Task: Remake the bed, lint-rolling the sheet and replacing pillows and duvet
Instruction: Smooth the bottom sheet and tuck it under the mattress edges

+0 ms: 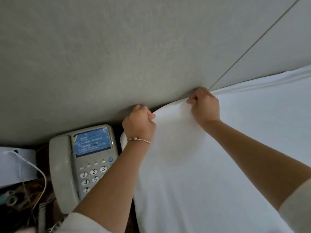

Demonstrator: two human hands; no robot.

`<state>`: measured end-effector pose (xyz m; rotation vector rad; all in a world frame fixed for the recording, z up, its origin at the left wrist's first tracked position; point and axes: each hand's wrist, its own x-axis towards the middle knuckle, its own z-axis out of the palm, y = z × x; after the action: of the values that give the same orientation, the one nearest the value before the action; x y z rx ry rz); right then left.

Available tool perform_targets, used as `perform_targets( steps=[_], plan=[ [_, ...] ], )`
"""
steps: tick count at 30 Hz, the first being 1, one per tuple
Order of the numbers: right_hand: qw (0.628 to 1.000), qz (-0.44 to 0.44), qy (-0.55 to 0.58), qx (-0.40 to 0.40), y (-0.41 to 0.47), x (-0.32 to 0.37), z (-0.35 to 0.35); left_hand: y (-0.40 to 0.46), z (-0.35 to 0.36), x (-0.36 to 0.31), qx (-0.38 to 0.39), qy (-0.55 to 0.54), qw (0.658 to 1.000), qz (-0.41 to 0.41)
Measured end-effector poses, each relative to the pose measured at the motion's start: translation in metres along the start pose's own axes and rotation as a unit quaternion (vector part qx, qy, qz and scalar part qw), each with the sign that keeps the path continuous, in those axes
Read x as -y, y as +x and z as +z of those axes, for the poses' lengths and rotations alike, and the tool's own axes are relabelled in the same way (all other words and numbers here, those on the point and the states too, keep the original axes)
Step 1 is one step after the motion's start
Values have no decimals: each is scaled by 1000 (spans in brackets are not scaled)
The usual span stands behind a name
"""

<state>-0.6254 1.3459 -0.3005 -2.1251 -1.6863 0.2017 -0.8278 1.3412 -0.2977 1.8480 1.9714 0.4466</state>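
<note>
Both hands were clamped on the white sheet (193,157) at the bed's head corner: left hand (138,123) at nine o'clock of the right hand (204,105), against the grey headboard (117,56). Judged step: fitting the corner. Next came tucking it down, clear of the telephone (84,165).

Hotel-style bedroom: white-sheeted bed (235,148) against padded headboard (117,56), bedside desk phone (80,165).

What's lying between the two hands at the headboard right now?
Only white sheet: its bunched corner edge spans from the left hand to the right hand, both gripping it against the grey headboard. Head view shows it.
</note>
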Motion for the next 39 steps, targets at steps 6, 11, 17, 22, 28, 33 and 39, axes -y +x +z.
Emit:
perform_targets(
  steps=[6, 11, 17, 22, 28, 33, 39],
  plan=[
    [997, 23, -25, 62, -9, -7, 21, -5, 24, -5, -9, 33, 999, -31],
    [981, 86, -151, 85, -29, -8, 12, -23, 30, -16, -72, 112, 969, 209],
    [948, 111, -50, 294, -40, -34, -32, -23, 33, -25, 255, 228, 929, 141],
    [967, 82, 38, 236, -90, -39, -81, -22, 15, -68, 201, 288, 919, 179],
    [966, 80, -68, 238, -204, -14, -81, -106, 23, -48, 270, 249, 852, 374],
    [960, 111, -66, 247, -274, 7, -82, -111, 30, -44, 242, 302, 866, 317],
    [959, 208, -23, 191, -361, 37, -79, -197, 4, -15, 265, 222, 842, 414]
  ],
)
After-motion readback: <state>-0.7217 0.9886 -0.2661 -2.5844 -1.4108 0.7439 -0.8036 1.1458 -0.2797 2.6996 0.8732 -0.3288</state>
